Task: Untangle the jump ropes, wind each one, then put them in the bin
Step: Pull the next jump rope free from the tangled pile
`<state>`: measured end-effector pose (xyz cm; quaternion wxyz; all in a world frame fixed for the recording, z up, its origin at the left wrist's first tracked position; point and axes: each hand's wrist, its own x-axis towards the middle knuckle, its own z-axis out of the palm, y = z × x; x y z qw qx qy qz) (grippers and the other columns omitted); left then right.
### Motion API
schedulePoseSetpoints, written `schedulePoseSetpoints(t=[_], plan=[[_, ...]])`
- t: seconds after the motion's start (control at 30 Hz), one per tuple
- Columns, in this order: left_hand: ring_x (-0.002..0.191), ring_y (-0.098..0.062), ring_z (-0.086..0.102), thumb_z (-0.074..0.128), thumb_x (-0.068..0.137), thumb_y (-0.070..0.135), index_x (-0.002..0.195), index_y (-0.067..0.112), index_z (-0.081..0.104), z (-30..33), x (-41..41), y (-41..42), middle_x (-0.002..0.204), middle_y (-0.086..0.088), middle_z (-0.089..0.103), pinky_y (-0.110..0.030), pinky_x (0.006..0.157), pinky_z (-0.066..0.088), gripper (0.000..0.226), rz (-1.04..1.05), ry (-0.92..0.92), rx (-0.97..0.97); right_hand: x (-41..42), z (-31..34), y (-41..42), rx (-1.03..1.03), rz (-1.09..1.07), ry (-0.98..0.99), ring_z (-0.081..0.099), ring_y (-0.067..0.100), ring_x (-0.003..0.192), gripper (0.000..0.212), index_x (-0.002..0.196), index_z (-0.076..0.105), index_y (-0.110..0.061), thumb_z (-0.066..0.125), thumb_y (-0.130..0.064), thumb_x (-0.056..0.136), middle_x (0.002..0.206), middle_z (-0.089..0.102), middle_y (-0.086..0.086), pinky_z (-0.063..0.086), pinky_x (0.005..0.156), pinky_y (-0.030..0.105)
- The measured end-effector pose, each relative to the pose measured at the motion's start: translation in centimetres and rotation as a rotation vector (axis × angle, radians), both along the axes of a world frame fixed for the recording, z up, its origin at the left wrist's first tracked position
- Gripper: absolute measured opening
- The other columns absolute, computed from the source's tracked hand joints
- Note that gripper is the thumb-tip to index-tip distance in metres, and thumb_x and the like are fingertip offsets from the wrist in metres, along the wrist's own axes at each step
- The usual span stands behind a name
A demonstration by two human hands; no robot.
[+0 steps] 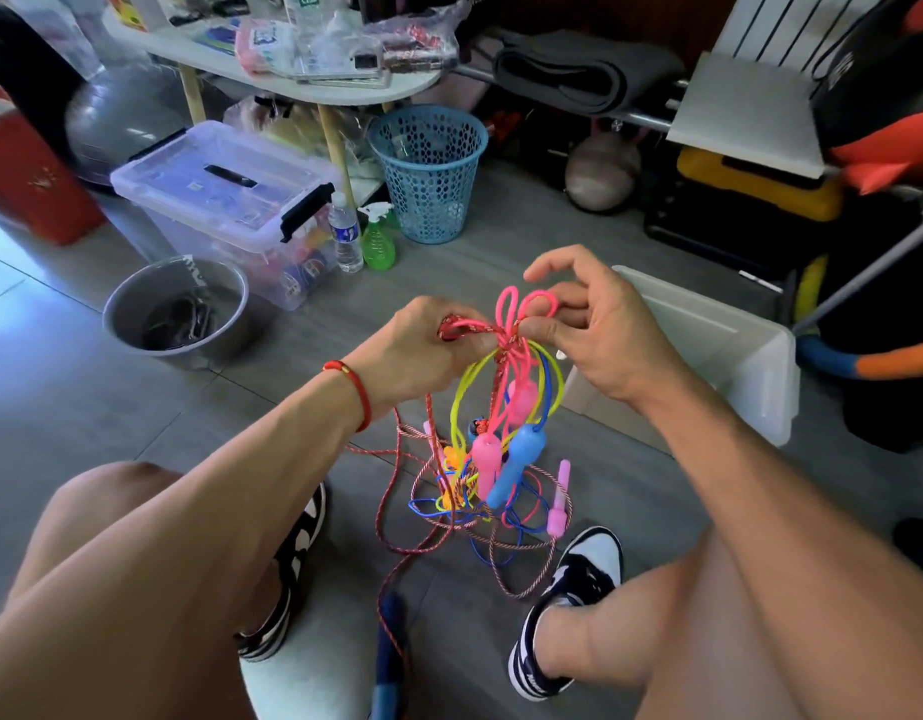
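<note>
Head view: one metal bowl (176, 309) sits far left on the floor. The left hand (423, 350) closes its grip on a red braided rope (397, 491); the right hand (599, 335) pinches pink rope loops (521, 304). Between them hangs the tangle of jump ropes (495, 423): pink, yellow, blue and red strands, uncountable where knotted. One white bin (729, 350) stands right, partly hidden by the right hand.

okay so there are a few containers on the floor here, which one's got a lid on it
The clear plastic storage box, left of the blue mesh basket: its lid is on. The basket, the metal bowl and the white bin are all open-topped.
</note>
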<state>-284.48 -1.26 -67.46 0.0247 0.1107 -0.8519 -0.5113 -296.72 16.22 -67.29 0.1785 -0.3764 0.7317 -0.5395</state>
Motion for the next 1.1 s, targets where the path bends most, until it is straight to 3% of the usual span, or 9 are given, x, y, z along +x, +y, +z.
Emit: schedulePoseSetpoints(t=[0.13,0.23,0.33,0.5,0.6,0.73,0.83,0.97,1.1], plan=[[0.052,-0.014,0.031,0.066,0.098,0.023,0.065,0.009,0.047,0.0,0.1,-0.3,0.057,0.001,0.037,-0.03,0.051,0.033,0.04,0.064,-0.015,-0.096,0.8,0.1,-0.4,0.036,0.003,-0.001,0.074,0.021,0.079,0.041,0.119,0.052,-0.015,0.074,-0.001,0.087,0.106,0.063,0.0,0.057,0.083,0.038],[0.047,-0.004,0.04,0.063,0.096,0.015,0.08,0.006,0.066,-0.5,0.0,-0.3,0.06,0.005,0.051,-0.024,0.053,0.038,0.019,0.15,-0.025,-0.166,1.1,0.1,-0.3,0.082,0.053,-0.032,0.071,0.016,0.091,0.045,0.123,0.05,-0.017,0.072,-0.007,0.085,0.119,0.059,0.003,0.056,0.088,0.036],[0.064,-0.004,0.057,0.061,0.094,0.009,0.093,0.008,0.074,-0.3,0.0,0.0,0.076,0.001,0.067,-0.021,0.06,0.045,0.013,0.185,-0.019,-0.196,1.3,-0.1,-0.5,0.12,0.083,-0.036,0.07,0.015,0.094,0.052,0.125,0.05,-0.023,0.081,-0.021,0.083,0.126,0.057,0.001,0.057,0.087,0.03],[0.061,-0.01,0.058,0.065,0.089,0.0,0.084,0.015,0.071,-0.5,0.1,0.0,0.072,0.001,0.067,-0.027,0.065,0.05,0.017,0.21,-0.053,-0.033,0.7,-1.1,-1.2,0.154,0.103,0.071,0.069,0.017,0.092,0.038,0.112,0.062,-0.026,0.084,-0.017,0.082,0.118,0.059,-0.001,0.06,0.085,0.043],[0.062,-0.012,0.058,0.062,0.087,-0.005,0.081,0.017,0.067,-0.5,0.0,-0.2,0.072,-0.001,0.067,-0.029,0.063,0.051,0.022,0.241,-0.025,-0.043,0.4,-1.1,-1.3,0.161,0.1,0.095,0.068,0.021,0.093,0.031,0.11,0.068,-0.02,0.083,-0.012,0.083,0.112,0.054,-0.003,0.061,0.085,0.041],[0.065,-0.007,0.054,0.063,0.09,0.006,0.087,0.019,0.067,-0.4,-0.1,-1.1,0.074,0.01,0.063,-0.021,0.065,0.044,0.014,0.165,-0.021,-0.226,0.1,-0.7,-1.2,0.2,0.082,0.169,0.067,0.02,0.089,0.021,0.1,0.076,-0.014,0.078,-0.001,0.083,0.113,0.054,0.001,0.058,0.082,0.023],[0.061,-0.009,0.048,0.068,0.094,0.026,0.087,0.023,0.063,-0.2,0.2,-2.0,0.07,0.009,0.058,-0.024,0.061,0.041,0.009,0.09,-0.078,-0.275,-1.0,-0.5,-0.5,0.181,-0.036,0.262,0.067,0.016,0.085,0.027,0.096,0.078,-0.018,0.077,0.004,0.081,0.113,0.057,-0.001,0.058,0.082,0.025],[0.054,-0.005,0.046,0.07,0.094,0.034,0.091,0.02,0.074,1.6,1.8,-4.2,0.062,0.01,0.056,-0.021,0.059,0.04,0.015,-0.052,-0.096,-0.243,-2.9,-0.8,1.0,0.181,-0.152,0.287,0.068,0.019,0.086,0.027,0.096,0.079,-0.014,0.076,0.007,0.08,0.115,0.06,0.002,0.057,0.08,0.025],[0.052,-0.015,0.034,0.058,0.102,0.036,0.081,0.013,0.073,2.5,2.8,-5.2,0.055,0.005,0.038,-0.022,0.048,0.033,0.035,0.067,-0.035,-0.066,-3.3,-1.0,1.6,0.286,-0.1,0.302,0.068,0.018,0.09,0.024,0.099,0.079,-0.014,0.08,0.0,0.079,0.114,0.061,0.003,0.056,0.085,0.023]])
